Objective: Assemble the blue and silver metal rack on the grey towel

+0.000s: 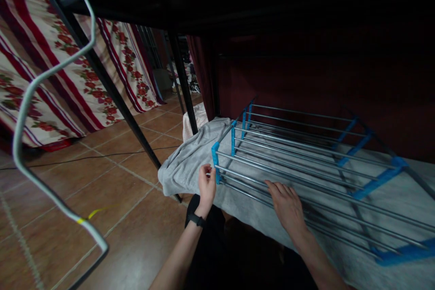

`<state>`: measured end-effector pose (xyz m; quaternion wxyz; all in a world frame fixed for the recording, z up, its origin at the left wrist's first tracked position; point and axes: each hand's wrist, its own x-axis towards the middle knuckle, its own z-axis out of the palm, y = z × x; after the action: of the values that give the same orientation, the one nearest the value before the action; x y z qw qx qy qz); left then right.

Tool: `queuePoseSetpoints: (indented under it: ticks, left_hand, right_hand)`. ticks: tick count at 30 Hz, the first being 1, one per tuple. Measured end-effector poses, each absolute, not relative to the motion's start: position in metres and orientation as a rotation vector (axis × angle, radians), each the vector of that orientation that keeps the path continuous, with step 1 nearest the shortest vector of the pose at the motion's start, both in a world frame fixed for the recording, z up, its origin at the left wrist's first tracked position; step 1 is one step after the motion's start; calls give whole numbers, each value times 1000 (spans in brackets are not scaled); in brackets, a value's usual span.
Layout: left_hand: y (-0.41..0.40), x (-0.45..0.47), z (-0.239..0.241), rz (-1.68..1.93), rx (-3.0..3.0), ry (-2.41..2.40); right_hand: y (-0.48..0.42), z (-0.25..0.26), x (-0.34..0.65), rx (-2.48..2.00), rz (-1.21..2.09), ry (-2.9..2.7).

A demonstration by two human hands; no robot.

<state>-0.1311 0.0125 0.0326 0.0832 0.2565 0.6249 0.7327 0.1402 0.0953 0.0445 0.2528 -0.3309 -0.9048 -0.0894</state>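
A metal rack [306, 154] of silver tubes and blue plastic joints lies on its side on a bed covered with a grey sheet [185, 163]. My left hand [206, 186] grips the rack's near left corner, fingers curled around the blue joint. A black watch sits on that wrist. My right hand [287, 204] lies flat on the near tubes, fingers spread toward the left.
The bed is the lower bunk of a black metal frame [183, 81]. A white wire hanger [41, 113] hangs close at the left. Red-striped floral curtains [68, 77] hang behind it over a brown tiled floor [102, 190]. A dark red curtain backs the bed.
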Motion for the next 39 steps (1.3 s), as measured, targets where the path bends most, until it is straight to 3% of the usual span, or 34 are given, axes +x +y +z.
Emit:
queuePoseSetpoints:
  ticks: [7, 15, 39]
  left_hand:
    - [20, -156, 59, 1925, 850, 1366]
    - [22, -192, 68, 1568, 1026, 1173]
    - [45, -220, 37, 1488, 1125, 1122]
  right_hand:
    - [95, 46, 139, -901, -246, -2448]
    - [96, 45, 140, -916, -259, -2479]
    - [91, 88, -55, -862, 127, -2840]
